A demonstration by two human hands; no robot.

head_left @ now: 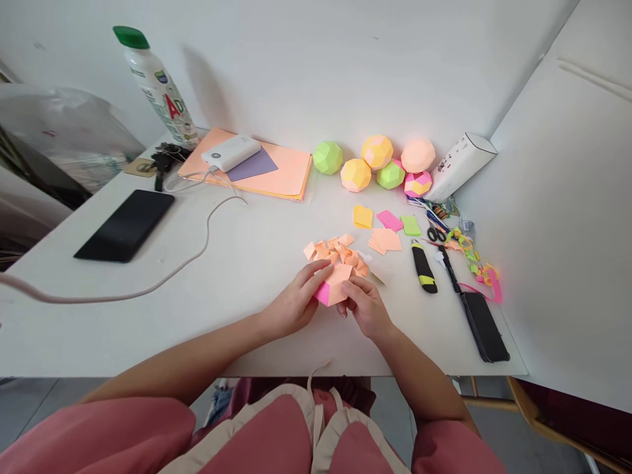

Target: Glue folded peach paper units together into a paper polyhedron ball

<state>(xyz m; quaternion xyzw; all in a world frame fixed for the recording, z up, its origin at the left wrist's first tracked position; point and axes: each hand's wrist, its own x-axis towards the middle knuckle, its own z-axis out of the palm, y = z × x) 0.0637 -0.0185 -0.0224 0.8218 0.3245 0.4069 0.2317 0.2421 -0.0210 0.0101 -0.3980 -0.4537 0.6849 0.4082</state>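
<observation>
Near the table's front middle, my left hand (296, 299) grips the left side of a folded paper piece (338, 284), peach with a bright pink face. On the piece's right side, the fingers of my right hand (364, 304) are closed on its edge. Just behind both hands lies a pile of small folded peach paper pieces (332, 249), partly hidden by the held one. Beyond the pile are flat stacks of peach (388, 240), yellow (363, 216), pink (390, 220) and green (410, 225) paper.
Several paper balls (377, 153) line the wall. A cutter (423, 266), scissors (436, 234) and black case (484, 327) lie right. Left are a phone (125, 226), cable (206, 238), power bank (231, 153) on peach sheets (286, 172), and a bottle (160, 89). A white box (461, 166) leans at back right.
</observation>
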